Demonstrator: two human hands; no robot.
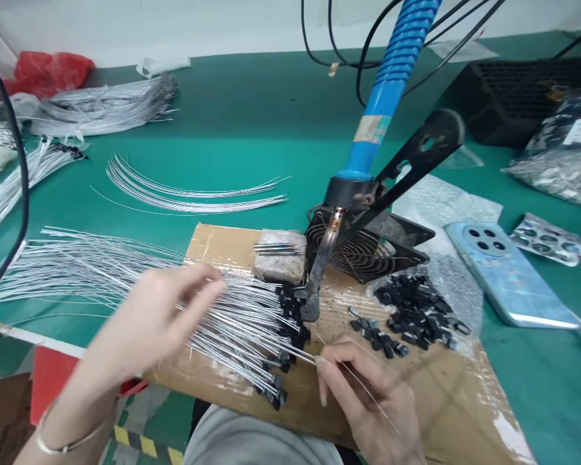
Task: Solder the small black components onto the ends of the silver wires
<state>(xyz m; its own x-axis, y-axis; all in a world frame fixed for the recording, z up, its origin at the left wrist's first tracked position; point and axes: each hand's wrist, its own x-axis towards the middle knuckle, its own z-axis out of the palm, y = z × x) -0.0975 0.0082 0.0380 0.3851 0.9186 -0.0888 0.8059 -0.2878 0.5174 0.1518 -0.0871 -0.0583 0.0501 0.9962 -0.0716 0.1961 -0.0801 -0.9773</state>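
Observation:
My left hand (pixel 159 316) hovers over a spread bundle of white wires (pixel 252 310), thumb and forefinger drawn together at the tips. What lies between them, if anything, I cannot make out. My right hand (pixel 372 400) pinches the end of a white wire (pixel 301 352) right of the bundle. A thin, hair-like strand also crosses that hand's fingers. Black connectors (pixel 290 303) cap many wire ends on the cardboard (pixel 445 387). Just above them hangs the bent metal tip (pixel 314 297) of a blue-handled tool, apparently a soldering iron (pixel 368 142), on a black bracket.
A small fan (pixel 368 248) and a pale block (pixel 279 258) with thin rods sit behind. Loose black pieces (pixel 416 310) lie right, near a blue phone (pixel 513 278). More wires (pixel 193 197) rest on the green mat. A black cable (pixel 17 161) loops at left.

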